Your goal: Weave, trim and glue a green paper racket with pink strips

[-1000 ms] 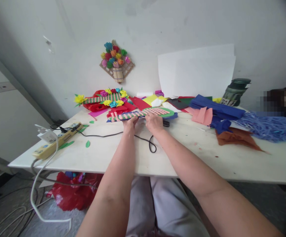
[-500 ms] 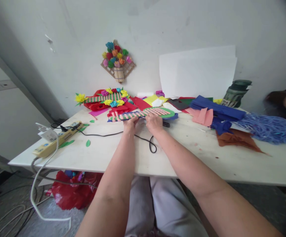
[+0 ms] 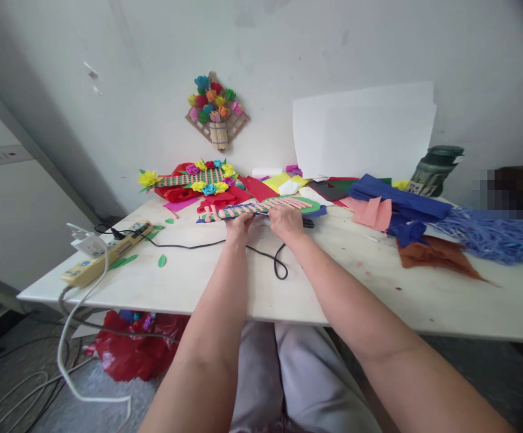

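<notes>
A green oval-ended craft panel (image 3: pixel 310 205) with pale pink strips woven across it lies mid-table, blue paper (image 3: pixel 322 210) showing beneath its edge. My left hand (image 3: pixel 239 224) is closed at the panel's near edge, fingers partly tucked under it. Just to the right, my right hand (image 3: pixel 286 222) is closed in a pinch by the same edge. A thin pale line shows between the two hands, too small to name. Behind the right hand's wrist lies a black object (image 3: pixel 308 223), mostly hidden.
A black cord (image 3: pixel 189 247) runs from the power strip (image 3: pixel 85 272) and loops near my right wrist. Behind stand a flower-trimmed woven piece (image 3: pixel 189 178) and coloured papers (image 3: pixel 261 189). At right are blue yarn (image 3: pixel 496 234), a dark bottle (image 3: pixel 439 168) and part of another person.
My right hand has shifted slightly right, away from the left hand. The left hand and the craft panel have barely moved. The other person's head at far right has shifted slightly.
</notes>
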Available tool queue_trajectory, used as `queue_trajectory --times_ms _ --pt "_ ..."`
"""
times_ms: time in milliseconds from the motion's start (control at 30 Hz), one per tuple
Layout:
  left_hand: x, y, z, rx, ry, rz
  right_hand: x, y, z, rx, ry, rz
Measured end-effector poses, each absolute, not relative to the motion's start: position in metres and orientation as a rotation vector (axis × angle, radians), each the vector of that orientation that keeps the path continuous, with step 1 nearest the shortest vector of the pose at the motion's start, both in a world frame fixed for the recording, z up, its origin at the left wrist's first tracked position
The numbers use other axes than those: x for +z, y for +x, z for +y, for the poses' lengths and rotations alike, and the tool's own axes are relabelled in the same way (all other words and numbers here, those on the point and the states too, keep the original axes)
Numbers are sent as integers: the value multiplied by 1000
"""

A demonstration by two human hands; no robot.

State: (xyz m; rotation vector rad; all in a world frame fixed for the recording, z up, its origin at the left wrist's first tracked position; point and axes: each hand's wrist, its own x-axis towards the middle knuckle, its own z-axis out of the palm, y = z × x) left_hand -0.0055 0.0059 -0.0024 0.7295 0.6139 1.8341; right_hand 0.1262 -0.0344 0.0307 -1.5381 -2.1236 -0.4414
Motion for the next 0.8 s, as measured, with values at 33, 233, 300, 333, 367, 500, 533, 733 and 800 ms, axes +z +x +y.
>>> queue_trajectory --times_ms 33,233,300,333,367,500,533,733,800 --pt "-2 -5 6 1835 733 616 31 126 -34 -444 -1535 -2126" --pt "-1 -4 4 1831 728 618 30 123 -34 -436 -1515 -2141" --pt "0 -4 4 1831 730 623 29 122 -34 -426 -1531 -2142" --pt "0 -4 4 1833 732 627 29 121 -34 -419 -1539 -2139" --pt "0 -4 4 1833 733 630 29 121 -34 -414 -1544 -2136" --pt "0 -4 4 1835 725 622 29 120 -34 -428 -1540 -2132" --pt "0 -4 4 1837 723 620 28 119 -34 -441 -1533 -2137" --pt "1 -3 2 1834 738 626 28 115 -35 -474 -1538 -2160" --pt "1 -3 1 1830 748 616 27 115 -35 -474 -1536 -2157"
